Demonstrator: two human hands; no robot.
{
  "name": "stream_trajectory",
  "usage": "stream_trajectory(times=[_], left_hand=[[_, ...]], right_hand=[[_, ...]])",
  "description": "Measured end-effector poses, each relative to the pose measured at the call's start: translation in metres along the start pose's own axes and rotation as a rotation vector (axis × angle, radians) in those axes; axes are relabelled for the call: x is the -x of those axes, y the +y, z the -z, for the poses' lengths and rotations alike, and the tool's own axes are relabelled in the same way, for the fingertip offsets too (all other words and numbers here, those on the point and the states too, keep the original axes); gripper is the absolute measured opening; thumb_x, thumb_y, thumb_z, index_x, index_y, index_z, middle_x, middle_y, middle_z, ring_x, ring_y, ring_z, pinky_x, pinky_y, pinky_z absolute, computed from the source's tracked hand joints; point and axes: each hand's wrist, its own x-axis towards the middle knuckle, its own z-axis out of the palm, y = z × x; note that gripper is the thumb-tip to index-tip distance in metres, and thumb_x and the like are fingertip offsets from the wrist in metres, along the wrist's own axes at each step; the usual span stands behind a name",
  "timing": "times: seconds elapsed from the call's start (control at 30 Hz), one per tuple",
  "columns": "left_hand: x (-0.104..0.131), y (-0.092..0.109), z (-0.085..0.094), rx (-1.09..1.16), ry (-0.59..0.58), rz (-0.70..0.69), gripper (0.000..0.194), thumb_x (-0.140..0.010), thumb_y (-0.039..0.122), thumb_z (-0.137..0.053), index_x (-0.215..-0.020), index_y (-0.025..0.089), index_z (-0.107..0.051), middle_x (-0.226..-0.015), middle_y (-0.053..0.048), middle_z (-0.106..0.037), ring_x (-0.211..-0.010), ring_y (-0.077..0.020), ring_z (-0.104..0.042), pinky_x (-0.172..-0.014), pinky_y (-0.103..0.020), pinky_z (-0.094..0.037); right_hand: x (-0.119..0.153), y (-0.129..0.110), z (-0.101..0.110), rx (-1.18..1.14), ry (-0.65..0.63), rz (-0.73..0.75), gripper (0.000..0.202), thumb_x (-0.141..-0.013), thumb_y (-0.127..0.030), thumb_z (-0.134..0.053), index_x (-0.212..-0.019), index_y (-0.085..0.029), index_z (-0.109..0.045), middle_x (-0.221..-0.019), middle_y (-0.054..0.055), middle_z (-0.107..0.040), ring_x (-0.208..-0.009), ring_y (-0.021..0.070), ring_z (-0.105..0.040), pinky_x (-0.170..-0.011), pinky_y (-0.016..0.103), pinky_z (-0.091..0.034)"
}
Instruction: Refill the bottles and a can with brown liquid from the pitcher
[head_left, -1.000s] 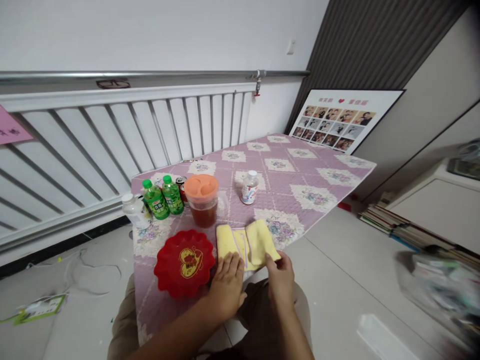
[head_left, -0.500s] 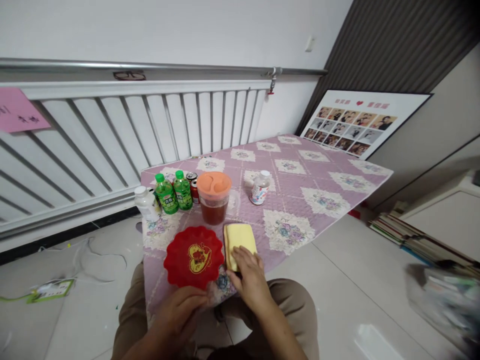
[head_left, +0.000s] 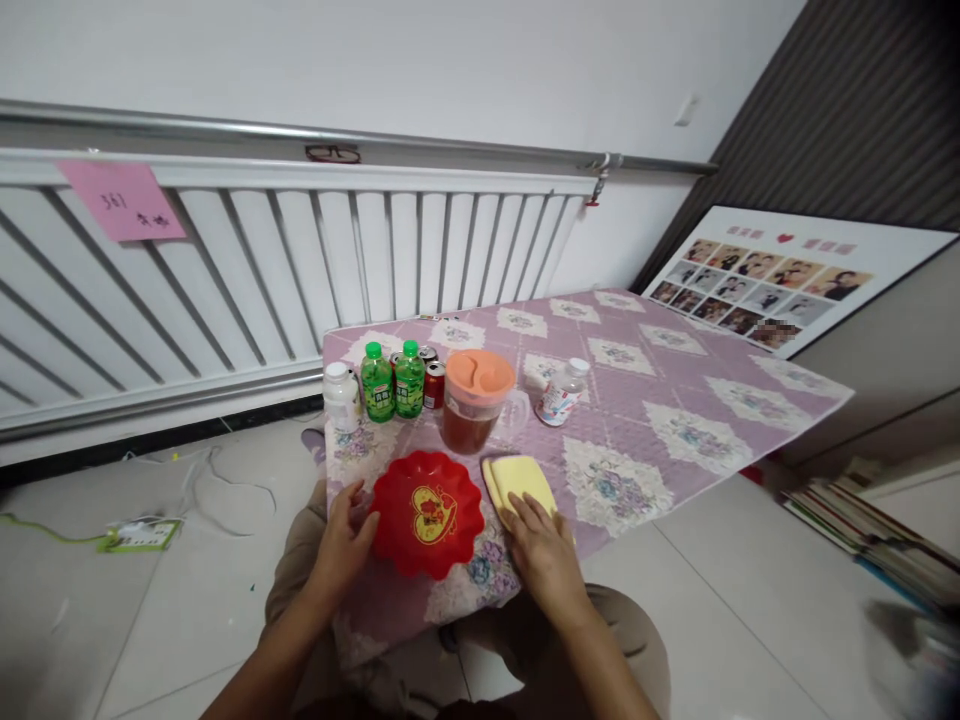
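Laid flat and clasping nothing, the right hand [head_left: 544, 553] rests on a folded yellow cloth [head_left: 519, 476] atop a lilac flowered tablecloth [head_left: 637, 430]; the left hand [head_left: 346, 535] meets a red scalloped bowl [head_left: 396, 512], its grip unclear. Beyond stands an orange-lidded clear pitcher [head_left: 469, 425].

A home is being suggested: a wall [head_left: 420, 60] is being lined by a radiator [head_left: 406, 250], a flowered tablecloth [head_left: 622, 420] is being used, a photo board [head_left: 796, 262] with a red heart [head_left: 785, 239] is being displayed, and piled books [head_left: 862, 540] are being kept at the right.
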Motion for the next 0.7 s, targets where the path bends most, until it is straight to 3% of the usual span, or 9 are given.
stream_trajectory(times=[0.17, 0.3, 0.37, 0.5, 0.7], left_hand=[[-0.013, -0.013, -0.018, 0.033, 0.0, -0.076, 0.054, -0.085, 0.033, -0.063, -0.137, 0.018, -0.057, -0.134, -0.015, -0.066, -0.124, -0.029, -0.066, -0.112, -0.05, -0.052], [-0.017, -0.017, -0.027, 0.023, -0.037, -0.222, 0.049, -0.084, 0.026, -0.061, -0.133, 0.02, -0.063, -0.142, -0.014, -0.063, -0.137, -0.0304, -0.058, -0.122, -0.056, -0.041], [-0.017, -0.02, -0.028, 0.012, -0.061, -0.264, 0.043, -0.085, 0.024, -0.059, -0.127, 0.021, -0.068, -0.144, -0.014, -0.063, -0.138, -0.0305, -0.057, -0.122, -0.057, -0.04], [-0.017, -0.025, -0.025, 0.007, -0.011, -0.283, 0.037, -0.084, 0.024, -0.058, -0.118, 0.021, -0.072, -0.138, -0.013, -0.065, -0.133, -0.0308, -0.059, -0.121, -0.058, -0.041], [-0.016, -0.025, -0.026, 0.014, 0.055, -0.259, 0.033, -0.083, 0.027, -0.061, -0.113, 0.02, -0.073, -0.13, -0.013, -0.067, -0.128, -0.0312, -0.062, -0.116, -0.058, -0.046]], right_hand=[[0.003, 0.006, -0.007, -0.064, 0.179, 0.011, 0.043, -0.095, -0.016, -0.052, -0.131, -0.027, -0.072, -0.147, 0.012, -0.067, -0.141, 0.0356, -0.056, -0.113, 0.067, -0.04], [-0.001, -0.026, -0.031, -0.414, 0.368, 0.0, 0.049, -0.101, -0.029, -0.049, -0.148, -0.021, -0.059, -0.148, 0.016, -0.064, -0.138, 0.0292, -0.06, -0.114, 0.053, -0.049], [-0.004, -0.05, -0.049, -0.563, 0.407, -0.105, 0.056, -0.101, -0.035, -0.049, -0.154, -0.018, -0.052, -0.153, 0.018, -0.06, -0.141, 0.0302, -0.058, -0.115, 0.051, -0.05], [-0.008, -0.083, -0.078, -0.691, 0.366, -0.233, 0.062, -0.097, -0.043, -0.055, -0.153, -0.015, -0.054, -0.155, 0.02, -0.057, -0.144, 0.0339, -0.054, -0.116, 0.054, -0.049], [-0.014, -0.075, -0.077, -0.827, 0.323, -0.234, 0.062, -0.095, -0.051, -0.057, -0.146, -0.016, -0.06, -0.152, 0.02, -0.06, -0.142, 0.0339, -0.056, -0.118, 0.056, -0.045]])
